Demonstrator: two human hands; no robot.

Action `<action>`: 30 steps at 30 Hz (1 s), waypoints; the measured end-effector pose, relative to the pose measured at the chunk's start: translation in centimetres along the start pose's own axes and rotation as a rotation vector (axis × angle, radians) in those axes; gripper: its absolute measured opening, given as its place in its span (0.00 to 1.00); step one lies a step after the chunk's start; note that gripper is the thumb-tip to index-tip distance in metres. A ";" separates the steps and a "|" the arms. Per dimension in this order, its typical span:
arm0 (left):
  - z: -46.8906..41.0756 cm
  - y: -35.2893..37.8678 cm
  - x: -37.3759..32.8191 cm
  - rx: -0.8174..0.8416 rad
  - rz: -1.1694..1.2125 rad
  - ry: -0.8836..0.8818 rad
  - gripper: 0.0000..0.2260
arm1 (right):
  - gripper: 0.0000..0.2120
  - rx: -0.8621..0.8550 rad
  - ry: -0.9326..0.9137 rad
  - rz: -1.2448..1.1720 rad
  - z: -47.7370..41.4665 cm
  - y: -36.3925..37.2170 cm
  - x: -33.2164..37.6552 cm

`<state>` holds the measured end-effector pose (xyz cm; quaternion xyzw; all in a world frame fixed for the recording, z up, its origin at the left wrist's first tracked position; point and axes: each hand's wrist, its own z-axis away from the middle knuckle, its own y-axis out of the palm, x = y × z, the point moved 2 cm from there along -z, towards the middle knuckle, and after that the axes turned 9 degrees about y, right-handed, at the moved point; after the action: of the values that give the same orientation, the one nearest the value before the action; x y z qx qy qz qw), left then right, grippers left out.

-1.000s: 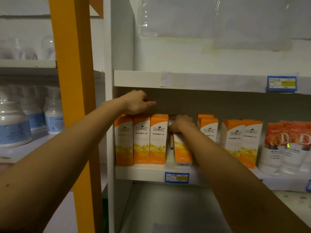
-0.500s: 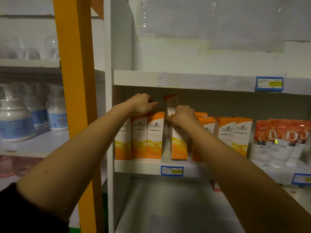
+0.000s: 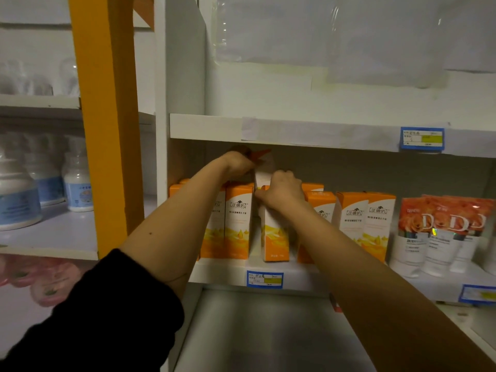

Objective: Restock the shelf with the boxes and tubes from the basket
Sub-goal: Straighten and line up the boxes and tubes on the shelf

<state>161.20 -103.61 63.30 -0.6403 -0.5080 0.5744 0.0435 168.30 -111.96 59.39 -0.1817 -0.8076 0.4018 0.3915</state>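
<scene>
An orange-and-white box [image 3: 276,238] stands upright on the middle shelf [image 3: 228,272], in a gap between other boxes of the same kind. Its top flap [image 3: 264,171] is open and points up toward the shelf above. My right hand [image 3: 281,190] grips the top of this box. My left hand [image 3: 239,163] is higher up, with curled fingers pinching the orange tip of the flap. More matching boxes stand to the left [image 3: 239,221] and right [image 3: 365,224]. No basket is in view.
Orange-and-white tubes [image 3: 440,234] stand at the right end of the same shelf. The shelf above [image 3: 295,132] hangs low over my hands. An orange post [image 3: 107,130] rises at the left, with white bottles [image 3: 76,183] beyond it. Blue price tags [image 3: 264,279] line the shelf edges.
My left hand has lifted from the tops of the left boxes to the flap. The box under my right hand now stands upright with its flap opened upward.
</scene>
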 end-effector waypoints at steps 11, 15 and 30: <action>0.1 0.2 -0.2 0.080 -0.120 0.000 0.19 | 0.25 -0.035 -0.059 0.103 0.5 -0.1 0.1; 0.0 0.3 -0.2 0.089 -0.156 0.013 0.21 | 0.26 -0.015 -0.090 0.126 0.6 0.0 -0.1; -0.1 0.1 0.5 0.162 -0.257 -0.031 0.22 | 0.23 0.284 -0.286 0.163 -0.5 -1.1 -1.2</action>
<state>161.23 -103.33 62.92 -0.5556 -0.5382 0.6132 0.1604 169.43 -113.08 59.87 -0.1308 -0.7729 0.5635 0.2608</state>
